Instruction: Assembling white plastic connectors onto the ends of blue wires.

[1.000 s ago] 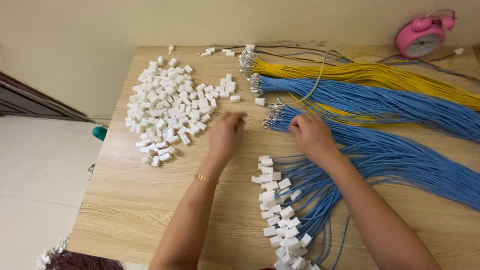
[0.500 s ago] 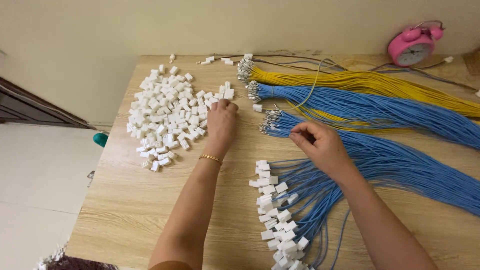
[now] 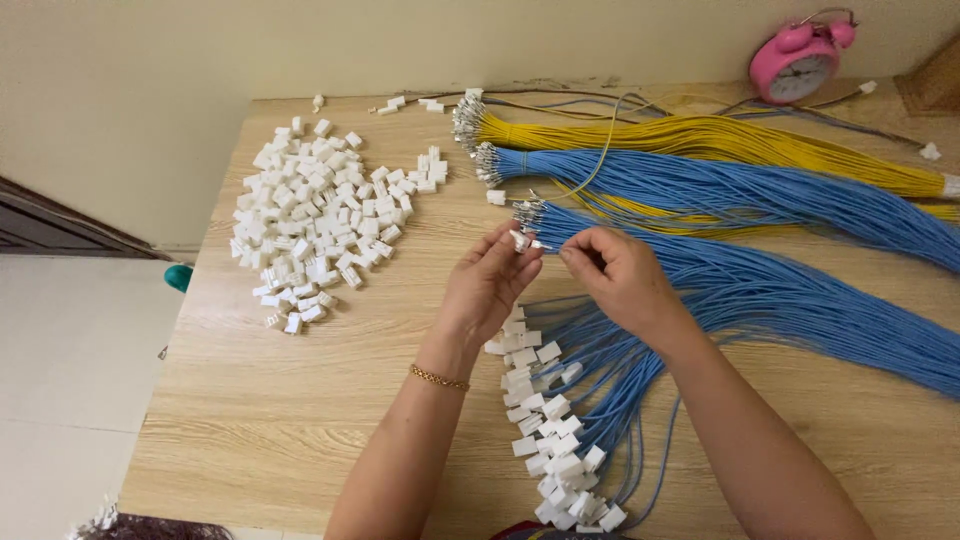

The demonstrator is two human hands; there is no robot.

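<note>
My left hand pinches a small white plastic connector at its fingertips. My right hand holds the metal-tipped end of a blue wire right against that connector. Both hands hover above the wooden table, over a bundle of blue wires. Below the hands lies a fan of blue wires with white connectors fitted. A heap of loose white connectors lies to the left.
A second blue bundle and a yellow wire bundle lie at the back right. A pink alarm clock stands by the wall. The table's left edge drops to a pale floor.
My left hand left the heap of loose connectors and came right with one connector. My right hand lifted a blue wire end to meet it. The camera view shifted slightly.
</note>
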